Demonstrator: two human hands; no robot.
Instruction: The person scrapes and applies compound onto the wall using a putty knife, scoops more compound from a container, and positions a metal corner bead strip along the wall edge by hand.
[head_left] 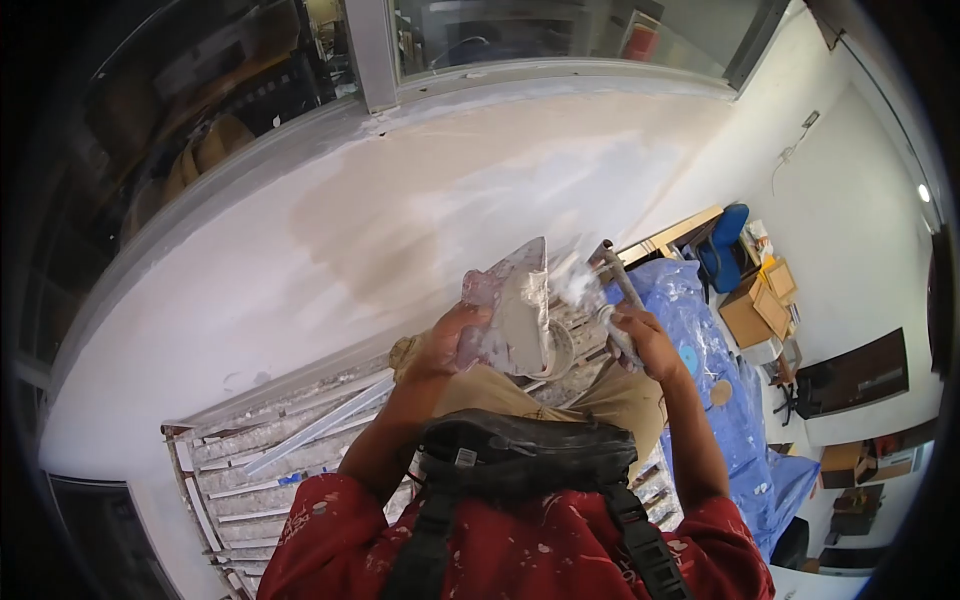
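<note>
Plaster [524, 322] on hawk [518, 262], left hand [452, 338] gripping; right hand [648, 342] grasps trowel [604, 312], apparently loading; next move wants hawk steady.

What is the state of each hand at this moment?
Left hand: closed, holding a smeared board.
Right hand: closed, holding a pale-handled tool; its far end is blurred.

1. I see the wall [240, 290] ahead, the window [540, 45] above it.
2. Before it, I view the board [520, 325] in the left hand [452, 338], the tool [620, 345] in the right hand [650, 345], the bucket [564, 352] between.
3. Platform [225, 455] left; sheeting [672, 292] right, boxes [752, 315] beyond.
</note>
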